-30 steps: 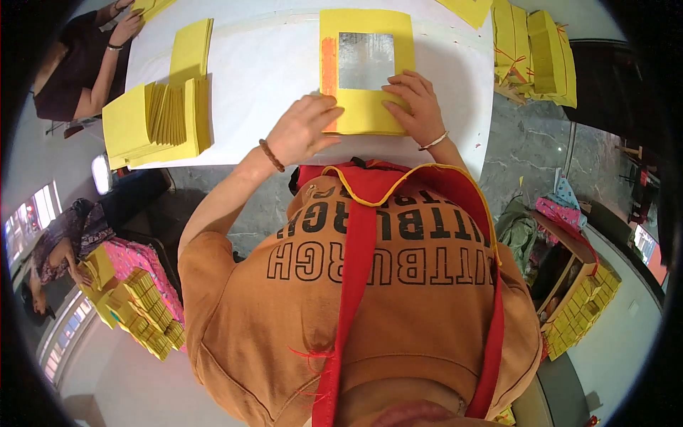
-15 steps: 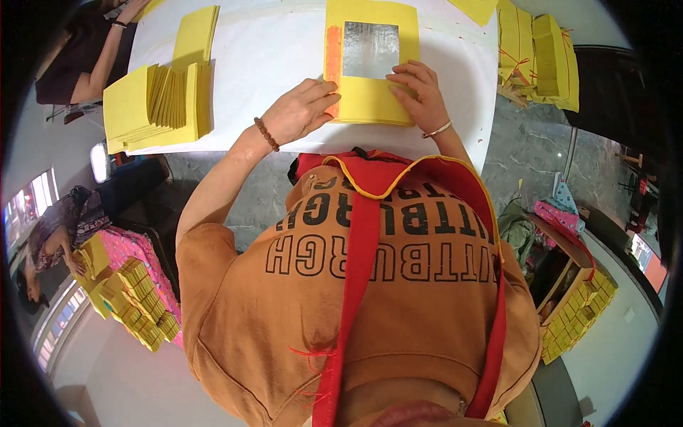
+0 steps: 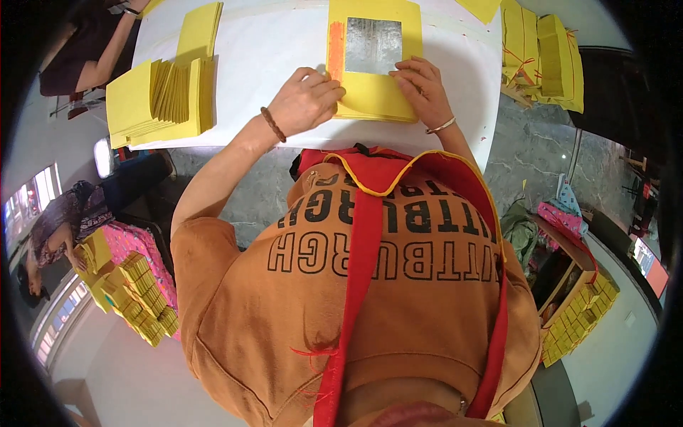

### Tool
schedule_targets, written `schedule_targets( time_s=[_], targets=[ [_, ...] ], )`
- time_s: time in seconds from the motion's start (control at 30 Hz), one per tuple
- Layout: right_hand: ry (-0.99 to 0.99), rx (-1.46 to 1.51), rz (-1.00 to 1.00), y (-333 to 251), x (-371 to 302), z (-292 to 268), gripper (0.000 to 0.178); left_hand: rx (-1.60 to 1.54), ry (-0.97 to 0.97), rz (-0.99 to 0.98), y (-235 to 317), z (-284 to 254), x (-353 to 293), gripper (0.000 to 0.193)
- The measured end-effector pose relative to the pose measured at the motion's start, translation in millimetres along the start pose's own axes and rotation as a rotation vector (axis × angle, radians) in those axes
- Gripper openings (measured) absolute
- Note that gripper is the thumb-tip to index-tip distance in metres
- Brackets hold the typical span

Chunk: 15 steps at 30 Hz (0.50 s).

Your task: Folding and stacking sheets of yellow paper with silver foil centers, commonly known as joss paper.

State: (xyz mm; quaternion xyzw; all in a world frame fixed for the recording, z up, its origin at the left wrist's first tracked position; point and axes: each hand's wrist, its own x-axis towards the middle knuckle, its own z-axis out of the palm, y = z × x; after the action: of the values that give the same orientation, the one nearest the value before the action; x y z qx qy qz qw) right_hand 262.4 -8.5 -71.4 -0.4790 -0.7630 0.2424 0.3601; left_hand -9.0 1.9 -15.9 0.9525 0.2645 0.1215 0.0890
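A stack of yellow joss paper (image 3: pixel 377 96) lies on the white-covered table in front of me. Its top sheet bears a silver square and an orange strip down the left side, and it looks slightly bowed at the near end. My left hand (image 3: pixel 307 99) is closed at the stack's left edge, fingers curled and thumb against them, pinching the paper there. At the right edge, my right hand (image 3: pixel 423 87) holds the stack with bent fingers over the top sheet beside the silver square. How many sheets each hand grips is hidden.
Fanned yellow paper (image 3: pixel 160 99) stands at the table's left, with a flat yellow pile (image 3: pixel 199 32) behind it. Red-tied yellow bundles (image 3: pixel 558 60) are at the right. Another person's arm (image 3: pixel 110 53) reaches in at the upper left. The white table (image 3: pixel 277 43) ends just before my body.
My left hand has lifted slightly and curled its fingers tighter at the paper's left edge. My right hand stays at the right edge. The whole view has shifted slightly.
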Motion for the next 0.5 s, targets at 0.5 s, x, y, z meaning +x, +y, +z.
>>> schedule_targets(
  time_s=[0.5],
  targets=[
    [-0.069, 0.351, 0.141, 12, -2, -9, 0.031, -1.104, 0.074, -0.575, -44, 21, -5, 0.030]
  ],
)
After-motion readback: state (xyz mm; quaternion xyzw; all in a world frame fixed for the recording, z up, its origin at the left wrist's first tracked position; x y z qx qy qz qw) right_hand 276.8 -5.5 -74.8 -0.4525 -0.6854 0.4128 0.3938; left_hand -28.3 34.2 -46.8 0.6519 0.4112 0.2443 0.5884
